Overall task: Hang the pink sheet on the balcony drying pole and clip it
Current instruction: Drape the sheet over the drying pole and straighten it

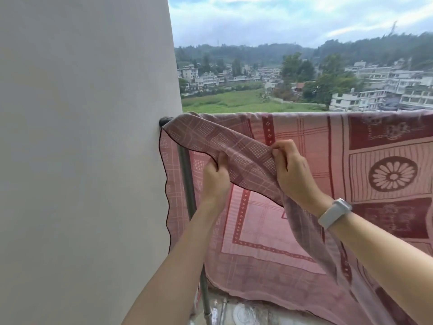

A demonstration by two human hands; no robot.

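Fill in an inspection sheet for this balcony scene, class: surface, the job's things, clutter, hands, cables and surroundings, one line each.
Surface: white wall on the left; a strip of balcony floor shows below the sheet.
Job's things: pink sheet draped over the drying pole, whose dark end meets the wall; a folded-over band of its edge is lifted; no clips seen.
Clutter: nothing seen.
Hands: left hand and right hand each grip the lifted band; a white watch sits on the right wrist.
Cables: nothing seen.
Surroundings: upright metal post behind the sheet; green field, buildings, wooded hills and cloudy sky beyond.
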